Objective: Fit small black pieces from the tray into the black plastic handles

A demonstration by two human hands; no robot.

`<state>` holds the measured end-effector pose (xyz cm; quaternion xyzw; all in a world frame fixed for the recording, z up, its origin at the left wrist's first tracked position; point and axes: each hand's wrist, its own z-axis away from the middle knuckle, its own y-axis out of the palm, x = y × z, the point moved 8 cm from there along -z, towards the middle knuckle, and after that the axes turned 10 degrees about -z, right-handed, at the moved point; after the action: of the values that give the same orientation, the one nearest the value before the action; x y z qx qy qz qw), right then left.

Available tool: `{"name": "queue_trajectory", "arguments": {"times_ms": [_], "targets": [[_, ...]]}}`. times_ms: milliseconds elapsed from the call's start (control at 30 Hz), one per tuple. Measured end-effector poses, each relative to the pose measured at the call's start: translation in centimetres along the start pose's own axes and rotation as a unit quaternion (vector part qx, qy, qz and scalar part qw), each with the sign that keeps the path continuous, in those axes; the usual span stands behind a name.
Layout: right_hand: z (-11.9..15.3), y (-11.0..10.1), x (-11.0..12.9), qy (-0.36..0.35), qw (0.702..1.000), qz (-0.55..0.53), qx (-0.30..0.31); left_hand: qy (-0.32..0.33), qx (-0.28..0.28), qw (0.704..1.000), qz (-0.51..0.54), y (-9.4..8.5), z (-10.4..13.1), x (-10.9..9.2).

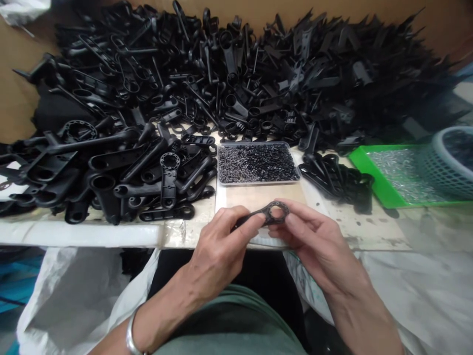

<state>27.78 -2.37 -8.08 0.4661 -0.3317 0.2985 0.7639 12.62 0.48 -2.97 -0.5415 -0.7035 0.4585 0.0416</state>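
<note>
A black plastic part with a ringed end [278, 212] is held between both hands above the table's front edge. My left hand [221, 244] grips its narrow handle end, thumb on top, and covers much of it. The fingers and thumb of my right hand [318, 236] pinch the right side of the ring. Just beyond the hands lies a clear shallow tray [258, 184] filled with small dark and metallic pieces that look like screws.
A large heap of black plastic parts [229, 59] spans the back. More black parts [111, 172] lie at left, with a smaller cluster [336, 180] right of the tray. A green tray [382, 190] of small clear or silvery pieces and a grey-blue basket [447, 162] stand at right.
</note>
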Motion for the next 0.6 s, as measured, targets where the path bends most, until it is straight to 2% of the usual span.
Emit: {"name": "queue_trajectory", "arguments": {"times_ms": [167, 433, 500, 600], "targets": [[0.1, 0.0, 0.0, -0.004, 1.000, 0.009, -0.008, 0.018, 0.028, 0.999, -0.043, 0.0, 0.0, -0.4], [0.1, -0.6, -0.1, -0.028, 0.999, 0.015, -0.008, 0.107, 0.065, 0.985, -0.119, 0.0, -1.1, -1.9], [0.2, -0.5, -0.1, -0.035, 0.999, 0.015, -0.005, 0.111, 0.085, 0.982, -0.125, 0.3, -1.0, -1.9], [0.3, -0.3, -0.2, -0.045, 0.998, 0.038, 0.000, 0.109, 0.074, 0.983, -0.124, 0.4, -0.5, -1.6]]}}
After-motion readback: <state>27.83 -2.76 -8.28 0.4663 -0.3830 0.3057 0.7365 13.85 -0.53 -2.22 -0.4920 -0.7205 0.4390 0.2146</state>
